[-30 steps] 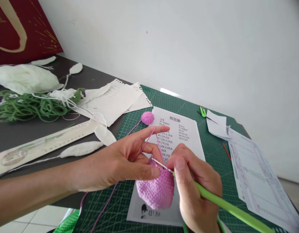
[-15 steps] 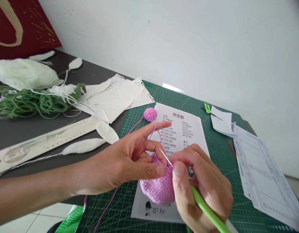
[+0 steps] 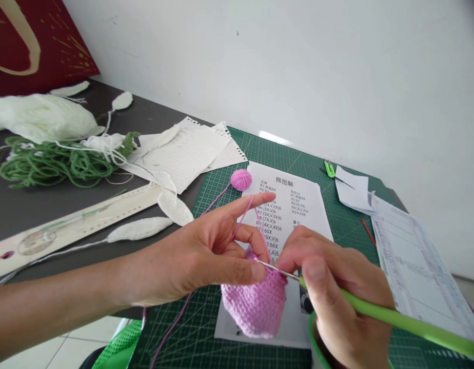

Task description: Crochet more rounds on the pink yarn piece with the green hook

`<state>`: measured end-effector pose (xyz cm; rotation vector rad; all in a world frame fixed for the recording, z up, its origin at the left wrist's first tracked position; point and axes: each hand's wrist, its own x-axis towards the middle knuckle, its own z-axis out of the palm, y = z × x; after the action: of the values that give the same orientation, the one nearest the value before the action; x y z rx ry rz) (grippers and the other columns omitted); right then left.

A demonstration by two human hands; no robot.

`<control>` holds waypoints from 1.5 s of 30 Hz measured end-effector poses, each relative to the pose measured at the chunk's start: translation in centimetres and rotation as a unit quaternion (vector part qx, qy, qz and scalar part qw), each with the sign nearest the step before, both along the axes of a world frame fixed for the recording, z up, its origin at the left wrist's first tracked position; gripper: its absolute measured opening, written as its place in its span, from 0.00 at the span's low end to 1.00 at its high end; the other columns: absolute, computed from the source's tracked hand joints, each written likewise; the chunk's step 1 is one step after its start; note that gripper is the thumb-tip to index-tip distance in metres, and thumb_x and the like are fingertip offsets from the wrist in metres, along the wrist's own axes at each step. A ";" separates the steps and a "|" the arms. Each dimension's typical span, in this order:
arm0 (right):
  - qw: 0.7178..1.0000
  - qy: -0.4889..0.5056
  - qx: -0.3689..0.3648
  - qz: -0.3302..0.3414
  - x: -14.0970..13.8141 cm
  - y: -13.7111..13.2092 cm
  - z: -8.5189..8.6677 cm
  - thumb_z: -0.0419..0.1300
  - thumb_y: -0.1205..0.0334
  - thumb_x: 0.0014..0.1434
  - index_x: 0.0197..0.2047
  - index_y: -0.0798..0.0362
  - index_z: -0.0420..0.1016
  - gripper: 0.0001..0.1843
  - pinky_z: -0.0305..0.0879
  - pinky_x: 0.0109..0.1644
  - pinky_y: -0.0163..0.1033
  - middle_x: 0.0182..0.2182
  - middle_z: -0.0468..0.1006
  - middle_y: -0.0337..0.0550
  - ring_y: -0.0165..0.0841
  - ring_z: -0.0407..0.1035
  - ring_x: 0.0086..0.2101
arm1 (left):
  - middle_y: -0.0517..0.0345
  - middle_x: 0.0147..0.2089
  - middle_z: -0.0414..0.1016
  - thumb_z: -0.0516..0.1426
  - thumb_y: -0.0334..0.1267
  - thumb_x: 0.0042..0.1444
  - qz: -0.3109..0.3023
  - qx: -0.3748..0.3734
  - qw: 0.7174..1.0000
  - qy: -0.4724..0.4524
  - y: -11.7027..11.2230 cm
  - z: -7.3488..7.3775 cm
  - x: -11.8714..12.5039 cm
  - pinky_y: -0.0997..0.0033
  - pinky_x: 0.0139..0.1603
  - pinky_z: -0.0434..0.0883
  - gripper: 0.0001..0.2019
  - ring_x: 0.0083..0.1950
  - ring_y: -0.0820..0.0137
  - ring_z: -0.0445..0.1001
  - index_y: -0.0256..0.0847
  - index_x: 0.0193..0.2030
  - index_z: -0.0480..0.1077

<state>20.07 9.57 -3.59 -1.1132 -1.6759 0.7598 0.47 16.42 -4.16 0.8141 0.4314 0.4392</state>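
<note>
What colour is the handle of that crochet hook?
Bright green. It shows best in the head view, where the crochet hook's handle sticks out from the right hand.

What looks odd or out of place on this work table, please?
The green yarn lies in a loose tangle on the dark table, with white thread caught in it, not wound into a neat ball like the pink yarn.

We count two hands, the left hand (image 3: 198,256) and the right hand (image 3: 340,292), one crochet hook (image 3: 394,319), one pink crocheted piece (image 3: 256,307), one pink yarn ball (image 3: 240,180) at twelve o'clock, and one green yarn tangle (image 3: 56,166) at ten o'clock.
</note>
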 end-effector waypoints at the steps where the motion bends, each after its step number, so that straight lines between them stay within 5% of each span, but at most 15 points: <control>1: 1.000 -0.001 -0.007 0.012 0.1 0.0 0.2 0.54 0.57 0.72 0.35 0.51 0.76 0.16 0.60 0.30 0.35 0.26 0.71 0.34 0.24 0.66 0.27 | 0.64 0.38 0.74 0.66 0.29 0.60 -0.007 0.003 1.000 -0.004 0.1 0.0 0.0 0.76 0.24 0.51 0.42 0.24 0.83 0.56 0.53 0.75 0.52; 11: 0.999 -0.010 -0.025 0.043 0.4 -0.2 1.5 0.51 0.55 0.73 0.38 0.47 0.80 0.18 0.64 0.28 0.37 0.26 0.78 0.38 0.29 0.72 0.28 | 0.63 0.39 0.75 0.65 0.29 0.62 -0.031 0.019 0.999 -0.013 0.2 -0.1 0.0 0.76 0.24 0.52 0.41 0.24 0.83 0.53 0.54 0.76 0.52; 17: 0.998 -0.043 0.001 0.045 0.7 -0.2 1.7 0.51 0.67 0.71 0.40 0.49 0.80 0.15 0.69 0.31 0.36 0.28 0.81 0.38 0.29 0.74 0.29 | 0.62 0.38 0.74 0.65 0.29 0.61 -0.025 0.030 0.999 0.012 0.0 0.2 -0.1 0.75 0.23 0.49 0.41 0.24 0.81 0.52 0.50 0.76 0.51; 25: 0.964 -0.235 0.112 0.051 0.7 0.0 2.0 0.50 0.76 0.67 0.37 0.55 0.74 0.13 0.72 0.36 0.33 0.28 0.79 0.38 0.27 0.72 0.30 | 0.66 0.37 0.70 0.63 0.31 0.65 -0.006 0.119 0.989 0.089 0.0 0.5 0.2 0.76 0.24 0.53 0.41 0.25 0.81 0.51 0.52 0.77 0.44; 30: 0.934 -0.294 0.200 -0.042 -0.7 0.3 -0.2 0.53 0.75 0.66 0.31 0.54 0.67 0.13 0.61 0.29 0.37 0.21 0.69 0.36 0.28 0.61 0.24 | 0.67 0.35 0.69 0.59 0.32 0.67 0.074 0.230 0.957 0.160 -0.9 0.3 0.6 0.77 0.24 0.57 0.37 0.24 0.80 0.54 0.54 0.76 0.46; 35: 0.919 -0.266 0.240 -0.163 -2.8 0.9 -2.2 0.54 0.73 0.68 0.29 0.51 0.61 0.16 0.55 0.28 0.40 0.20 0.64 0.34 0.28 0.58 0.23 | 0.66 0.41 0.72 0.54 0.33 0.72 0.160 0.335 0.913 0.168 -2.3 -0.4 1.2 0.79 0.24 0.60 0.32 0.24 0.81 0.58 0.69 0.74 0.46; 39: 0.907 -0.223 0.284 -0.218 -3.5 1.4 -3.0 0.49 0.67 0.73 0.31 0.51 0.60 0.15 0.55 0.29 0.41 0.22 0.63 0.35 0.30 0.57 0.25 | 0.65 0.39 0.72 0.60 0.39 0.68 0.222 0.253 0.934 0.116 -2.7 -0.4 1.8 0.76 0.26 0.61 0.34 0.24 0.80 0.57 0.65 0.73 0.48; 45: 0.897 -0.198 0.350 -0.185 -2.9 1.2 -2.9 0.47 0.63 0.75 0.36 0.53 0.63 0.13 0.55 0.29 0.40 0.23 0.62 0.34 0.28 0.56 0.25 | 0.65 0.34 0.73 0.69 0.37 0.56 0.169 0.065 0.983 0.024 -1.8 0.6 1.6 0.75 0.31 0.63 0.41 0.26 0.79 0.65 0.45 0.72 0.55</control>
<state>17.14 10.79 -6.45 -1.0363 -1.7691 -0.3366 2.05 14.61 -3.57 0.8816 0.5952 0.7709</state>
